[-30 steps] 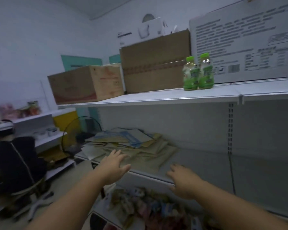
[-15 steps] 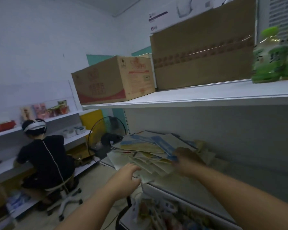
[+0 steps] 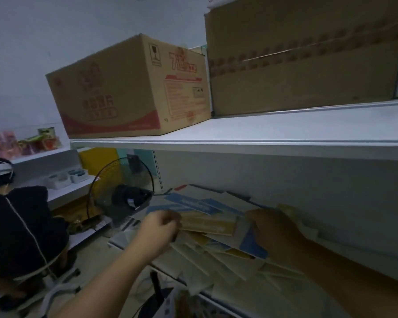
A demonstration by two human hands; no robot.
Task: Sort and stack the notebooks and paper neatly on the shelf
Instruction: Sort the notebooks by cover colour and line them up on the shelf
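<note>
- We are pinching the left end of the yellow notebook [image 3: 207, 222] with the left hand [image 3: 159, 228], its grip curled tight onto the cover.
- The right hand [image 3: 274, 232] is resting at the notebook's 3 o'clock end. Its fingers are hiding behind the back of the hand, so we cannot tell whether that grip is pinching or only pressing.
- The notebook is lying on top of the loose pile [image 3: 216, 260] on the lower shelf [image 3: 118, 241], at 4 o'clock from the fan [image 3: 124, 196].
- Sheets at the pile's 6 o'clock side are overhanging the shelf lip. We are judging that dragging the notebook sideways could be pulling them off onto the floor.
- The covers are looking thin and slick, and they are fanning out at odd angles, so the whole heap may be sliding as one.
- Lifting by one end could be bending the soft cover.
- We are seeing flat rectangular booklets in yellow, cream and blue-banded white [image 3: 193, 204]. The shelf is looking like smooth painted metal, offering little friction.
</note>
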